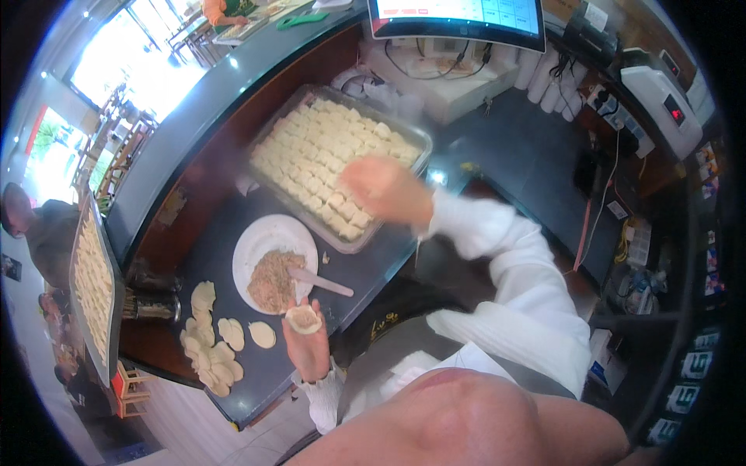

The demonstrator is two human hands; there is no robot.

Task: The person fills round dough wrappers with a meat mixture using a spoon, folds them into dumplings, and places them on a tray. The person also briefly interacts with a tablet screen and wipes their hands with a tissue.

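My left hand is palm up near the front edge of the dark counter, holding a round dough wrapper with filling on its fingers. Beyond it sits a white plate with minced filling, in which a pale flat spatula rests, its handle pointing towards me. My right hand is blurred over the right part of a metal tray packed with rows of filled dumplings. Whether its fingers hold anything is hidden. Dough wrappers lie in overlapping piles left of my left hand.
A raised ledge borders the counter, with another dumpling tray at its left end. A metal container of sticks stands below it. Behind are a monitor, cables and paper rolls. A person's hand is across the ledge.
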